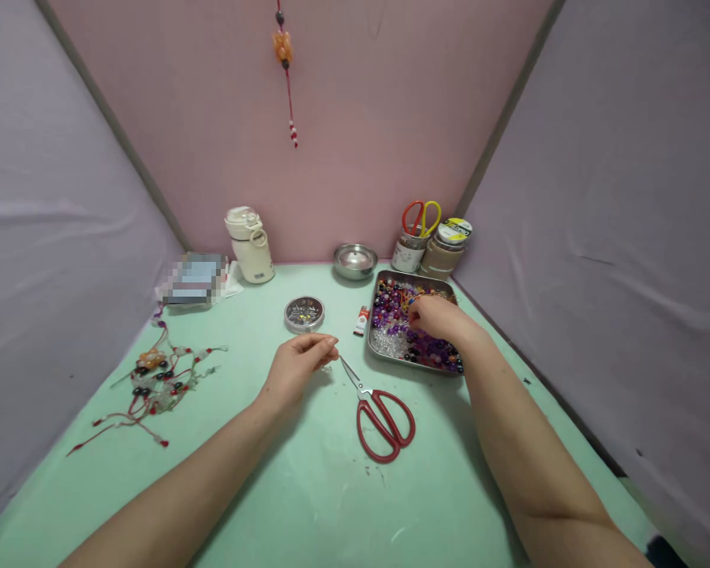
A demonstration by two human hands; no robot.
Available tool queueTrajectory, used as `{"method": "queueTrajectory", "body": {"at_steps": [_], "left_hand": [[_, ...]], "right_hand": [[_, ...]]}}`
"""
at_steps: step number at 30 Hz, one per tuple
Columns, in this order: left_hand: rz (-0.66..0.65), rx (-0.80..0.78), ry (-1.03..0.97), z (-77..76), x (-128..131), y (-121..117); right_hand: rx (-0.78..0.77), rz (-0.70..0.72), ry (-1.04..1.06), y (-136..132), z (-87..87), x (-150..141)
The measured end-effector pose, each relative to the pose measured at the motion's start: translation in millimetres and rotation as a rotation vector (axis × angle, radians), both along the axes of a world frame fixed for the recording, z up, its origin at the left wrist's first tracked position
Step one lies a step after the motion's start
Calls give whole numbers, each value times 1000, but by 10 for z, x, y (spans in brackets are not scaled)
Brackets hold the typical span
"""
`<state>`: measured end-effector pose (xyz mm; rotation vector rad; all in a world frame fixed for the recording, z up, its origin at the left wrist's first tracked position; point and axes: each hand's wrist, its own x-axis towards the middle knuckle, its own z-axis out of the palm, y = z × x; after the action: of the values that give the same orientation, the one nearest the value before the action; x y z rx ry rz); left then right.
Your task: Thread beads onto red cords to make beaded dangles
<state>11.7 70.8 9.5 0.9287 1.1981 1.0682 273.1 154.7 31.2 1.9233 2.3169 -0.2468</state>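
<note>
My left hand (300, 364) hovers over the middle of the table, thumb and fingertips pinched together. Whatever the pinch holds is too small to name; something pale and clear shows just under the fingers. My right hand (441, 317) reaches into a metal tray (371, 347) of purple, black, red and clear beads (390, 343). Its fingers are bent down among the beads, and the tips are partly hidden. Red-handled scissors (384, 422) lie on the table between my arms, with their tips close to my left fingertips.
Near the tray lie a lighter (361, 321) and a round clear-lidded case (304, 314). Behind stand a steel bowl (355, 262), a jar with scissors (409, 251), a lidded jar (445, 251) and a cream bottle (252, 248). Beaded red cords (159, 383) lie left; a beaded string (282, 49) hangs behind.
</note>
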Motion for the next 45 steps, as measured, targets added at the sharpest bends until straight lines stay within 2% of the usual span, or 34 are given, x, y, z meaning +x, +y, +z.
{"method": "queueTrajectory", "body": {"at_steps": [12,25,32,35,38,42,45], "left_hand": [[14,-28,10,18,15,-4],[10,-31,5,15,19,2],[-2,-40,12,35,9,-4],[-8,-52,3,44,11,-13],[-35,-49,-9,37,12,-22],[-73,-43,-35,54,17,-44],[-94,-47,-56,105,26,-71]], "right_hand": [[-31,98,184,-48,-73,-186],[0,106,49,-65,-168,-318],[21,82,-20,-151,-37,-391],[143,124,143,-179,39,-394],[202,214,481,-211,77,-446],[2,223,1047,-266,58,-619],[-149,159,1346,-292,3,-747]]}}
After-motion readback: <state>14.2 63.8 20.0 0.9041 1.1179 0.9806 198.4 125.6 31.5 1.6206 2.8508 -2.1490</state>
